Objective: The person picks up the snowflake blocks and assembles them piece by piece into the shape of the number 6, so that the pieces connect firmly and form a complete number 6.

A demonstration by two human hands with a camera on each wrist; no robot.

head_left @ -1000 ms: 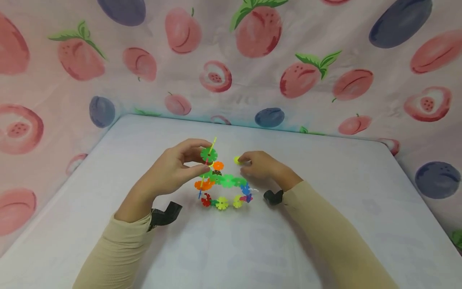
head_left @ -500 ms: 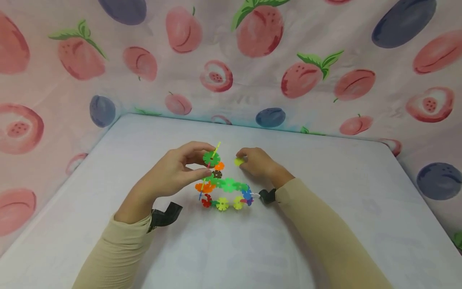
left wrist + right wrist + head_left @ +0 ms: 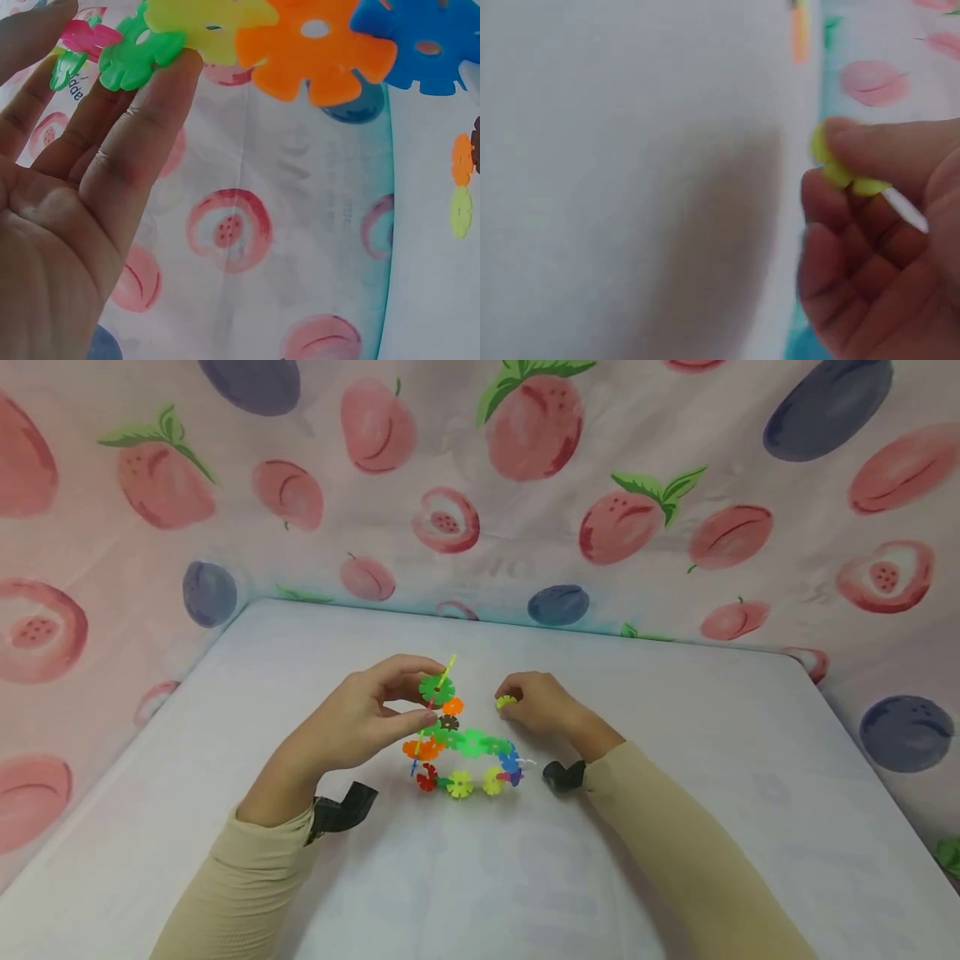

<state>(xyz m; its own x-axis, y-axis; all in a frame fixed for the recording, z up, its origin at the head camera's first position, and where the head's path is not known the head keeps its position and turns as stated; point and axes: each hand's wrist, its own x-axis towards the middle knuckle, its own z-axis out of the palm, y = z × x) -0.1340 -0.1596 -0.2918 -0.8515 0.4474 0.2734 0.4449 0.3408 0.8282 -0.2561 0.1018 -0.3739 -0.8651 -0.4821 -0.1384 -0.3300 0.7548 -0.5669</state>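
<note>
My left hand [image 3: 356, 718] grips a toy built of flower-shaped interlocking discs, between thumb and fingers near its upper left, where a green disc [image 3: 437, 688] shows. Below, the build forms a ring with green [image 3: 472, 743], orange, red, yellow and blue discs. In the left wrist view, an orange disc [image 3: 311, 52] and a blue disc [image 3: 427, 45] run in a row from the fingertips. To the right and apart from the build, my right hand [image 3: 542, 703] pinches a loose yellow flower disc [image 3: 840, 174] between thumb and index finger. Its far part is hidden by the fingers.
A white cloth covers the table [image 3: 750, 777]. Behind it rises a fruit-printed curtain [image 3: 517, 543]. A black wrist mount [image 3: 345, 807] sits on the left cuff, another black mount [image 3: 564, 775] on the right, close to the ring's right side.
The yellow disc turns in my right fingers, showing flatter and edge-on now. The right hand shifts slightly. The left hand and the build sit slightly lower than one second ago.
</note>
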